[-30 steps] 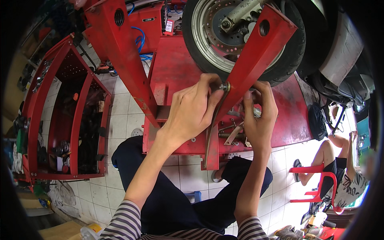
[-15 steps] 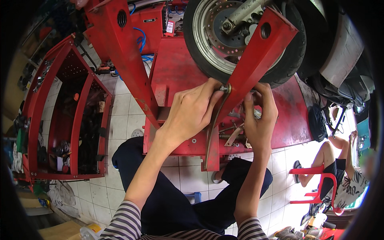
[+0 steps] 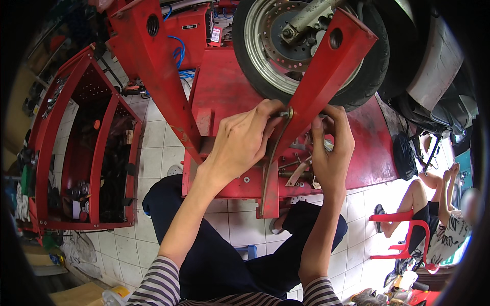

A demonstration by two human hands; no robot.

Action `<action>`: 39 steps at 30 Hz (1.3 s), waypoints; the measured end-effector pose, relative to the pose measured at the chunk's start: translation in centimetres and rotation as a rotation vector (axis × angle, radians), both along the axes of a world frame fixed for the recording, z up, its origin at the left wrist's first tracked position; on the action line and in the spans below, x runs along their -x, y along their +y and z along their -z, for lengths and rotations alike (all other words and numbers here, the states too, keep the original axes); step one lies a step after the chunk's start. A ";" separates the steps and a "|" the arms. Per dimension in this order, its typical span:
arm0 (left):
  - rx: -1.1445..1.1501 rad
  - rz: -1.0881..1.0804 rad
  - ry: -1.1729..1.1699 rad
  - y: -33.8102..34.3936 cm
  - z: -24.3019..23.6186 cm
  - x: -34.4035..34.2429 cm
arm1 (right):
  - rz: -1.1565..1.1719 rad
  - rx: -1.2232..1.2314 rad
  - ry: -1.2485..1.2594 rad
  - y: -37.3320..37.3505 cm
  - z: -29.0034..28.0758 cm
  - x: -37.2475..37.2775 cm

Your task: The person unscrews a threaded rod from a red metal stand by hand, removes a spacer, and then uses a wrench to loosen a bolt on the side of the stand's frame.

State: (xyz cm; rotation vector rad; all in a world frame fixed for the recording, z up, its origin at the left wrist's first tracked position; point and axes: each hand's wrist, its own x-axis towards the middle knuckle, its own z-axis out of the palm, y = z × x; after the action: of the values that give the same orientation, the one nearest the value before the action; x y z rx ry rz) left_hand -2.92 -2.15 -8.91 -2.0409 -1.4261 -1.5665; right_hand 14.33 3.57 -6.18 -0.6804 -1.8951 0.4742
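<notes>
A red steel post (image 3: 317,76) leans up before me. Along its left side runs a thin curved metal strip (image 3: 267,176), its upper end on a small bolt (image 3: 284,114) that sticks out of the post. My left hand (image 3: 240,135) is closed, thumb and forefinger pinching the end of this bolt. At the post's right side, my right hand (image 3: 333,145) is bent with its thumb and fingertips against or behind the post; what they hold, if anything, is hidden. Below and between the hands, several loose bolts and metal parts (image 3: 301,173) lie on the red platform (image 3: 367,155).
A second red post (image 3: 163,76) rises at left. Behind stands a motorcycle wheel (image 3: 250,56) with a brake disc. A red shelf cart (image 3: 97,148) holds tools and parts at far left. At right, a person sits on a red chair (image 3: 406,237) on the tiled floor.
My left fingers have shifted slightly around the bolt's end, while the right hand stays in place. The seated person at right has raised their hands a little.
</notes>
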 end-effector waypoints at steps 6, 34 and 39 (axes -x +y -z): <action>0.125 -0.042 -0.107 -0.3 -0.8 -0.6 | 0.020 0.004 0.003 0.0 0.0 -0.1; 0.461 0.225 0.428 -3.0 6.1 -9.6 | 0.171 -0.037 0.275 1.8 -0.7 -4.8; 0.432 0.063 0.703 -1.9 7.4 -10.6 | 0.195 -0.112 0.229 2.3 -0.6 -5.2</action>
State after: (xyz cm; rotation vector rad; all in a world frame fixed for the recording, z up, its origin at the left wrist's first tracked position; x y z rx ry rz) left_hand 7.66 -4.06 -16.29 -2.5161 -1.4757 -0.4476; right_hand 19.49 5.86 -5.60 -0.6974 -1.6096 0.3056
